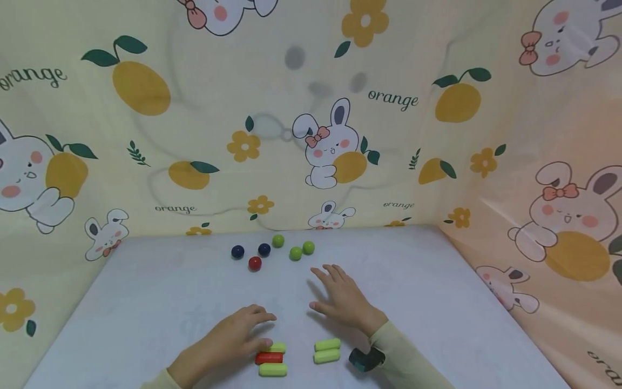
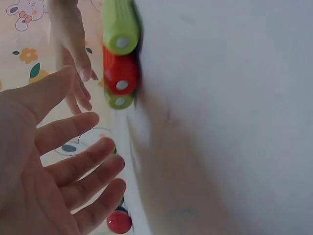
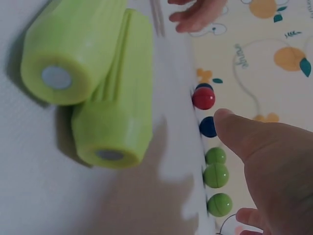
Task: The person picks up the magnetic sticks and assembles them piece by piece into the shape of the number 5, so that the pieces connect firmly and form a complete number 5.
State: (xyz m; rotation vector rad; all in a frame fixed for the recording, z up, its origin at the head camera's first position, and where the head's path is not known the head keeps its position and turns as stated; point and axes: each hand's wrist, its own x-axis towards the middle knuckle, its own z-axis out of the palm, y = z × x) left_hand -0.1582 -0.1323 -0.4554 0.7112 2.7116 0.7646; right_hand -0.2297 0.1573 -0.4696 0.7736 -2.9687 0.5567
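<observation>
My left hand hovers with its fingers loosely extended and nothing held. Its thumb overlaps the far light-green rod in the head view; contact cannot be told. Nearer me, a red rod and another light-green rod lie side by side with it. To the right, two light-green rods lie against each other; their ends show round grey discs in the right wrist view. My right hand is spread above the table beyond that pair, holding nothing. Its fingertips point toward the green balls.
Near the table's far edge sit a red ball and two dark blue balls beside the green ones. A patterned cloth rises behind the white table. A dark band is on the right wrist.
</observation>
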